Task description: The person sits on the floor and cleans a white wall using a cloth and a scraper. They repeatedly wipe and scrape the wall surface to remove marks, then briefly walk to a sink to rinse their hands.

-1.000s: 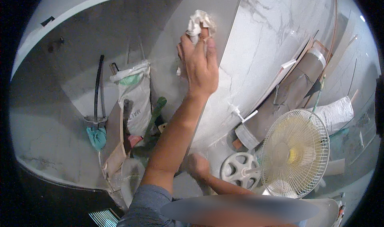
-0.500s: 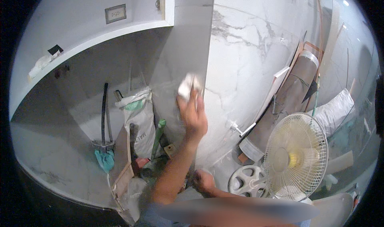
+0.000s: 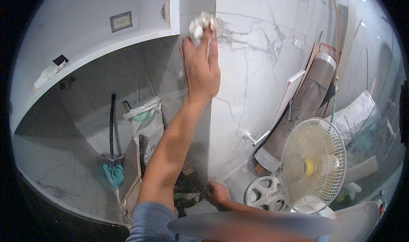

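Note:
High up on the narrow grey face of the tiled wall corner (image 3: 197,0), my left hand (image 3: 200,73) grips a crumpled white rag (image 3: 203,27), slightly smeared by motion. The rag lies at the edge where the grey face meets the white marbled wall (image 3: 255,71). Low down beside the same corner is my right hand (image 3: 218,194), its fingers curled in. Whatever it grips, if anything, is hidden.
A caged fan (image 3: 313,165) stands at the right, near a white spoked wheel-shaped base (image 3: 265,193). Behind it leans a wrapped roll (image 3: 313,84). A white lever handle (image 3: 257,138) juts from the wall. Under the curved white shelf (image 3: 106,46) stand a sack (image 3: 147,114) and a black rod (image 3: 112,127).
My left hand has moved up along the wall corner with the rag, and its arm is stretched farther out. My right hand has stayed low by the corner.

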`<action>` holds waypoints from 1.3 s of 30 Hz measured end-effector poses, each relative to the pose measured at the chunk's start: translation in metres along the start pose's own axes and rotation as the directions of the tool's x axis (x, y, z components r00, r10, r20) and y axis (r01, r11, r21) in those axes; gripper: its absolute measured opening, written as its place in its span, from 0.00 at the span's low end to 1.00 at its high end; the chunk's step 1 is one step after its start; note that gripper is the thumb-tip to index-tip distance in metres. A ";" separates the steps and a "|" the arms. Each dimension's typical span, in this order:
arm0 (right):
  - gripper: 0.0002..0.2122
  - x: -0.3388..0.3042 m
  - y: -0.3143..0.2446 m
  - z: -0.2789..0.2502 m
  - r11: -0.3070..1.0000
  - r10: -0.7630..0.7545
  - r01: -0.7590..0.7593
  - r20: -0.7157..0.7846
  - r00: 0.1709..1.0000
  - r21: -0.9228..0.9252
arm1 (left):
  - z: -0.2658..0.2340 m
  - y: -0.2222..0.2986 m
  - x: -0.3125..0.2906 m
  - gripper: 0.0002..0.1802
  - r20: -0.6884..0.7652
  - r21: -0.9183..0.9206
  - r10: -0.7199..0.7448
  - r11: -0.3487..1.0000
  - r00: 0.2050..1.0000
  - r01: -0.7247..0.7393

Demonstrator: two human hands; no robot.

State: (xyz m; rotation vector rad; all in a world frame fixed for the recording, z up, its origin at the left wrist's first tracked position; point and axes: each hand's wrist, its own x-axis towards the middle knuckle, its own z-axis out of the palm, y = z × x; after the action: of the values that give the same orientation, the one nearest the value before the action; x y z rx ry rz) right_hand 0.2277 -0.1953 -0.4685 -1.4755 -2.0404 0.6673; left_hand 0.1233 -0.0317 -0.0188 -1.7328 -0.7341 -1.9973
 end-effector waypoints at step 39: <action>0.10 0.126 -0.362 -0.459 0.622 -0.771 0.353 -0.466 0.435 -0.699 | -0.330 -0.107 -0.546 0.27 0.749 0.440 -0.310 -0.428 -0.586 0.789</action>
State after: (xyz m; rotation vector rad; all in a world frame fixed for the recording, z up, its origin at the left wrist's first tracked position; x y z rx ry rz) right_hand 0.2510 -0.1388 0.1268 -0.8490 -1.8620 -0.7598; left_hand -0.1141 -0.1751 -0.6032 -2.8437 -3.6113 -1.8326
